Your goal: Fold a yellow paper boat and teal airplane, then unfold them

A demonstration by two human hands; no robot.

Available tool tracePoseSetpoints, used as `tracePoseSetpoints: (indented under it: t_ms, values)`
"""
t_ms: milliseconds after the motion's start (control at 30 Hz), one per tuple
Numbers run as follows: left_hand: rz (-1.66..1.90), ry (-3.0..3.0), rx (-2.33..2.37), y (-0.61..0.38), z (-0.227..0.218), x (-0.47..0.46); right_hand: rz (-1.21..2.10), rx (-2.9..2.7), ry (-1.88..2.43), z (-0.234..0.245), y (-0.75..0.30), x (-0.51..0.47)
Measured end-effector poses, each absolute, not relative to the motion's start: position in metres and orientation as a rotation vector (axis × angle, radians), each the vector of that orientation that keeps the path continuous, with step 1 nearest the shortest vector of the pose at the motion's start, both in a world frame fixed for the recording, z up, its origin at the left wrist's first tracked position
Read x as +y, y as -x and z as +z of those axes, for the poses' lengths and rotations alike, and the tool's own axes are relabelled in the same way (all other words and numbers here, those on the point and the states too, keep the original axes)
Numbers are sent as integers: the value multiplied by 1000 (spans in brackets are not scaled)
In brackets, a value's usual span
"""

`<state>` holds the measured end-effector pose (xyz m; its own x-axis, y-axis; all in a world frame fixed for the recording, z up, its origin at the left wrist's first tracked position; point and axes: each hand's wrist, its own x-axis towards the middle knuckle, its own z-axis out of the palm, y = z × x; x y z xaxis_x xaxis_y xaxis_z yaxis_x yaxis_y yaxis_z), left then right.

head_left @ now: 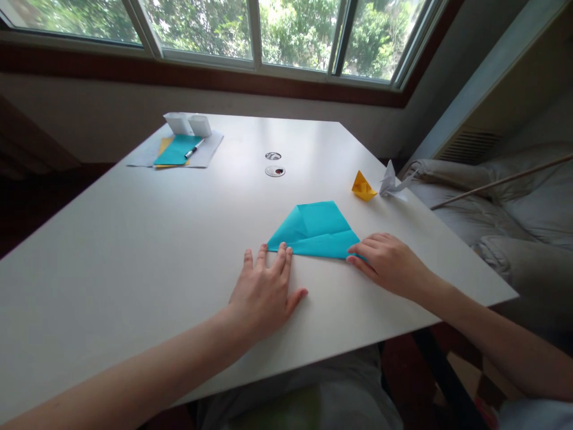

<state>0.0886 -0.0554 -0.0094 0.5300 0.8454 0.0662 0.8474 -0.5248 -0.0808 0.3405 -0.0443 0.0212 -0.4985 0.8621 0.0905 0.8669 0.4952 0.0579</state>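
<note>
A folded teal paper (319,230) lies flat on the white table (134,257), shaped like a trapezoid with creases across it. My left hand (265,289) rests flat on the table, fingers stretched out, its fingertips touching the paper's near left corner. My right hand (388,260) lies palm down at the paper's near right corner, its fingers pressing on that corner. Neither hand has lifted the paper.
A yellow folded paper boat (363,186) and a white paper crane (392,183) sit near the right edge. At the far left lie grey, yellow and teal sheets (176,150), a marker (194,149) and two white boxes (188,123). Two round cable holes (274,171) are mid-table.
</note>
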Motion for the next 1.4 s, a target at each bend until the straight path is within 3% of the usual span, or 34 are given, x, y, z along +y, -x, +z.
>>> tracePoseSetpoints:
  t_ms: [267,667,1000,1400]
  values:
    - [-97,2634,-1479,-85,-7,-57,-36,-2882,1024,16,-306,-1]
    - [-263,2704,-1428,-65,-5,-13,352,-2855,750,16,-275,-13]
    - [-291,2701,-1381,-64,-12,-3,345,-2466,1680,8,-284,31]
    - [-300,2744,-1381,-62,-13,1,442,-2518,1768,10,-280,49]
